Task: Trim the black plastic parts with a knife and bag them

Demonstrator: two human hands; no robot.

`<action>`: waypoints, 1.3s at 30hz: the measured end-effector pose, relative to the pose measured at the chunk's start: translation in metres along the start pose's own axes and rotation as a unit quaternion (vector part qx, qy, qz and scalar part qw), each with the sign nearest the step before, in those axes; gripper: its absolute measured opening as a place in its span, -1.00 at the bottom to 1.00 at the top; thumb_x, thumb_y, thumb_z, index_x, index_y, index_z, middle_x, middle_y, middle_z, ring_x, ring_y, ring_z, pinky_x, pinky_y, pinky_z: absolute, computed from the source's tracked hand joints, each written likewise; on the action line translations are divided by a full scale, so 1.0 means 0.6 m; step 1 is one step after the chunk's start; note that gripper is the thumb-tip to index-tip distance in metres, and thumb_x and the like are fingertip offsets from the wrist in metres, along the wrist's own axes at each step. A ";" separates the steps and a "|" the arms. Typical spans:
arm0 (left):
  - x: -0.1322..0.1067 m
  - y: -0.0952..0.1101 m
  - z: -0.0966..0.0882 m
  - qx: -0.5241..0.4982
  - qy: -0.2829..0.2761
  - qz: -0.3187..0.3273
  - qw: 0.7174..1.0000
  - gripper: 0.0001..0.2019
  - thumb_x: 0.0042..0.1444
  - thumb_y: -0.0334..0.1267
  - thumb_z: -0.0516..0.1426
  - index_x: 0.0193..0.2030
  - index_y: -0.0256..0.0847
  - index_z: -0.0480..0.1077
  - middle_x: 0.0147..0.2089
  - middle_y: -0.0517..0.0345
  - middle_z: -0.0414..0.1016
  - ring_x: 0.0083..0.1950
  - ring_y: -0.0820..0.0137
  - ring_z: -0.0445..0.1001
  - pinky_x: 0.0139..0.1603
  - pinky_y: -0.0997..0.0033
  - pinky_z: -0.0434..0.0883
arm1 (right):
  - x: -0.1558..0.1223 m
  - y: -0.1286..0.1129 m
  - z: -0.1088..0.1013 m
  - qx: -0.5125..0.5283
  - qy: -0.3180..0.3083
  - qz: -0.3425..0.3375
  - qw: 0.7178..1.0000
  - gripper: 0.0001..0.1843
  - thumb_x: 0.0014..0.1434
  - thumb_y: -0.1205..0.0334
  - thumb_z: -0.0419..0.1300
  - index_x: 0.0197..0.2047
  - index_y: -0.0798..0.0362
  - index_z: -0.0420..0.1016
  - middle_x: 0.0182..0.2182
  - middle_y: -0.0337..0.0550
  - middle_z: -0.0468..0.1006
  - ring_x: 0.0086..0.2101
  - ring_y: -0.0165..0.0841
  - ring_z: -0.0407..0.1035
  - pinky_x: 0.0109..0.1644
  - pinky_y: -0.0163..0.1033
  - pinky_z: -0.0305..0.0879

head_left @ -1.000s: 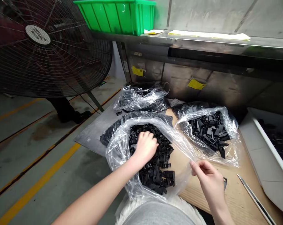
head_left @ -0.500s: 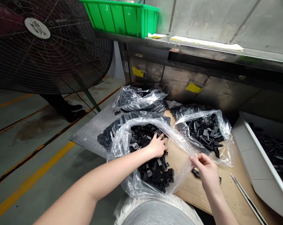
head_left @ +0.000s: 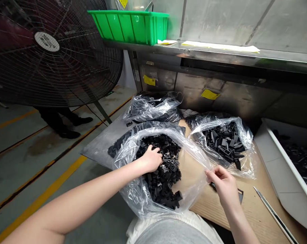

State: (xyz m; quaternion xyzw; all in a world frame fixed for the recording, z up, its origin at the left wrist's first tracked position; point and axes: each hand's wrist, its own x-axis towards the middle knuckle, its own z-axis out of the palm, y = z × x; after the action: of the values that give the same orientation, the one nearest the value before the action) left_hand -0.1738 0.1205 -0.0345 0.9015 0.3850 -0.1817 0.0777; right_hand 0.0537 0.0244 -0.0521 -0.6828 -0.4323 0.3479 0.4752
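A large clear plastic bag lies open on its side in front of me, with many small black plastic parts heaped inside. My left hand reaches into its mouth, fingers curled down onto the parts and fingertips hidden among them. At the bag's right rim, my right hand pinches the film between thumb and fingers and holds the mouth wide. Under and beside that hand lies a black frame-like piece, partly covered.
Another open bag of black pieces stands behind my right hand. Farther back lies a filled bag. A white bin, a slim knife-like tool, a green basket on the shelf and a large fan surround the table.
My left hand has moved left within the bag, and its fingers are drawn closer together. The parts have shifted left, away from the bag's right side. My right hand keeps its pinch.
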 end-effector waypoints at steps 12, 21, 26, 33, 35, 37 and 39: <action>0.069 -0.050 -0.015 -0.070 0.149 -0.162 0.973 -0.68 0.15 -0.22 -0.01 0.04 -0.27 0.22 0.08 -0.09 0.25 0.09 0.16 0.23 0.02 0.03 0.21 | -0.006 -0.022 0.010 0.001 -0.025 -0.007 1.000 -0.74 -0.04 0.13 0.17 -0.62 0.06 0.24 -0.68 -0.32 0.30 -0.60 -0.45 0.17 -0.51 -0.36 0.10; 0.086 0.060 0.060 -0.085 0.201 -0.181 0.959 -0.62 0.07 -0.28 0.03 0.05 -0.31 0.24 0.17 -0.27 0.13 0.20 -0.05 0.00 0.11 -0.16 -0.10 | 0.006 -0.016 0.021 0.003 -0.035 -0.016 0.999 -0.72 -0.02 0.10 0.14 -0.62 0.05 0.22 -0.68 -0.31 0.30 -0.60 -0.44 0.17 -0.50 -0.34 0.10; 0.044 0.075 0.056 -0.115 0.192 -0.085 0.971 -0.66 0.03 -0.24 0.07 -0.03 -0.27 0.32 -0.08 -0.11 0.38 -0.07 0.15 0.34 0.01 0.13 0.18 | 0.003 -0.014 0.028 0.003 -0.044 -0.017 0.999 -0.71 -0.03 0.11 0.15 -0.64 0.05 0.19 -0.70 -0.31 0.28 -0.60 -0.44 0.17 -0.51 -0.34 0.10; 0.046 0.006 0.019 -0.178 0.193 -0.055 0.963 -0.72 0.16 -0.18 -0.05 0.01 -0.04 0.27 -0.11 0.23 0.45 -0.12 0.43 0.41 -0.10 0.47 0.30 | -0.013 -0.009 0.018 -0.015 -0.023 -0.015 1.000 -0.73 -0.04 0.12 0.14 -0.64 0.05 0.20 -0.68 -0.31 0.26 -0.59 -0.44 0.17 -0.51 -0.34 0.09; 0.066 -0.018 0.018 -0.176 0.210 -0.120 0.954 -0.72 0.19 -0.22 -0.07 0.00 -0.19 0.27 -0.04 0.09 0.39 -0.05 0.35 0.36 -0.03 0.30 0.28 | -0.012 -0.008 0.014 -0.019 -0.014 -0.018 1.000 -0.74 -0.05 0.13 0.14 -0.63 0.05 0.21 -0.67 -0.31 0.26 -0.59 -0.44 0.17 -0.51 -0.34 0.09; 0.090 -0.025 0.025 -0.169 0.221 -0.171 0.945 -0.71 0.16 -0.21 -0.02 -0.01 -0.27 0.25 0.03 -0.01 0.30 0.02 0.25 0.29 0.01 0.09 0.22 | -0.005 -0.007 0.011 -0.023 0.000 -0.021 1.000 -0.75 -0.05 0.14 0.14 -0.62 0.05 0.22 -0.67 -0.32 0.27 -0.60 -0.44 0.16 -0.52 -0.34 0.09; 0.110 -0.011 0.036 -0.165 0.222 -0.189 0.942 -0.67 0.12 -0.18 0.03 0.01 -0.24 0.24 0.12 -0.02 0.20 0.10 0.17 0.19 0.06 -0.05 0.13 | 0.008 -0.006 0.007 -0.027 0.023 -0.024 0.999 -0.77 -0.05 0.15 0.15 -0.62 0.05 0.23 -0.68 -0.33 0.26 -0.60 -0.45 0.16 -0.52 -0.35 0.10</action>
State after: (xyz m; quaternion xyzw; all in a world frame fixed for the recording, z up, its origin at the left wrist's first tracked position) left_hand -0.1422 0.1630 -0.0803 0.8044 0.5801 0.0777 0.1020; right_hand 0.0512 0.0309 -0.0504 -0.6925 -0.4470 0.3085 0.4748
